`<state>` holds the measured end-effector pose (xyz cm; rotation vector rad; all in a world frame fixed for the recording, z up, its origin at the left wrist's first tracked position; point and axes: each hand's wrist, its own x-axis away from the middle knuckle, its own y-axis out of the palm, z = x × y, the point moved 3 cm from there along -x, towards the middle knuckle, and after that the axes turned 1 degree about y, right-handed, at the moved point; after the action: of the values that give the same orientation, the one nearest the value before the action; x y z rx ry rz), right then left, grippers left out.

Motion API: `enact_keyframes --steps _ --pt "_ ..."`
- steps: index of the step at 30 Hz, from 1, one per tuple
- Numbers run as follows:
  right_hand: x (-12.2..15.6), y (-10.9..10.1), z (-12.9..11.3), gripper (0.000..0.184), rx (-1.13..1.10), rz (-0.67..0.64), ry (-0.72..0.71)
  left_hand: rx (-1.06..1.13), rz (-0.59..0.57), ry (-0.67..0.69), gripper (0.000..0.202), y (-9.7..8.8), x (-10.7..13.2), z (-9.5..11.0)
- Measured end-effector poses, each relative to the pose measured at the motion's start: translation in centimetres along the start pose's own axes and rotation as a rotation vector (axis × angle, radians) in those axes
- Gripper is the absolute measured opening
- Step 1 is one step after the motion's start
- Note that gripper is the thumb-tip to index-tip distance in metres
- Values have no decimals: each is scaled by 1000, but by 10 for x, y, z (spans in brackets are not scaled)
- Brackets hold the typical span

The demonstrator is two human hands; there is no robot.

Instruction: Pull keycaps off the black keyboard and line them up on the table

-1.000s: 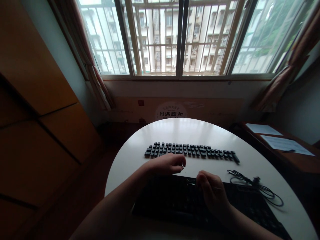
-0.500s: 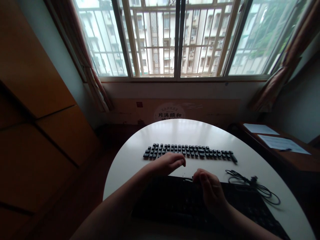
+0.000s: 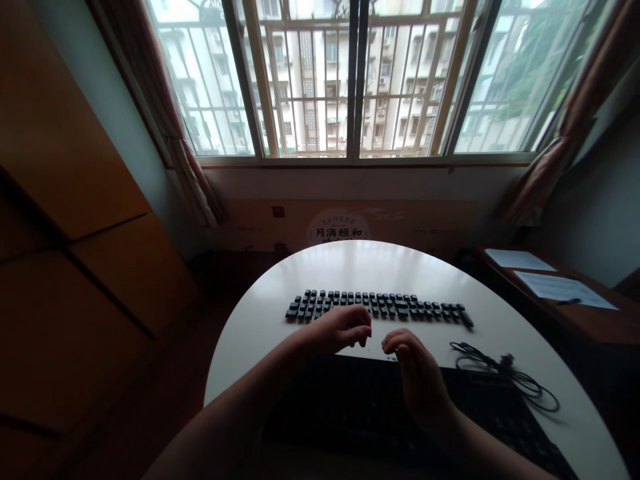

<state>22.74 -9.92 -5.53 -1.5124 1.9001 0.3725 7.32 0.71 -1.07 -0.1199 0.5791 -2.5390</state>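
My left hand [image 3: 345,328] hovers just in front of the rows of loose black keycaps [image 3: 403,311], hiding some of them. Its fingers are bent, with a gap to the thumb, and nothing shows in them. Over the back edge of a black keyboard [image 3: 345,393] is my right hand [image 3: 417,367], fingers curled and thumb close against them. A small dark thin thing [image 3: 393,359] shows just below its fingertips; what it is, and how the hand holds it, is unclear. Both forearms cover parts of the keyboard, whose near side is very dark.
A coiled black cable [image 3: 510,373] lies on the white round table [image 3: 350,263], right of the keyboard. On a brown side table [image 3: 555,313] at the right are sheets of paper [image 3: 565,289] and a dark pen [image 3: 569,301]. Wooden cabinets [image 3: 100,280] stand at the left.
My right hand has turned and lifted a little, its fingertips moving up toward the left hand. The left thumb and fingers have spread slightly. The keycaps and cable stay put.
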Motion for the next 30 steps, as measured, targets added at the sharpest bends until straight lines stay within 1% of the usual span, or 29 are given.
enact_keyframes --steps 4,7,12,14,17,20,24,30 --pt "5 -1 7 23 37 18 57 35 -2 -13 14 -1 2 4" --pt "7 1 7 20 68 -25 92 50 -7 -13 17 -1 2 3" --pt "4 4 -2 16 108 -118 44 98 -3 37 27 -1 1 0" --pt "2 4 -2 13 131 -127 69 135 -3 63 32 -1 1 -1" --pt "2 5 4 12 139 -121 142 159 3 83 37 -1 0 -1" --pt "3 6 9 13 154 -112 168 142 16 89 40 -2 1 0" --pt "4 5 11 13 199 -112 160 114 14 94 39 -3 1 3" --pt "2 4 10 9 208 -87 122 35 -10 68 35 -4 3 4"
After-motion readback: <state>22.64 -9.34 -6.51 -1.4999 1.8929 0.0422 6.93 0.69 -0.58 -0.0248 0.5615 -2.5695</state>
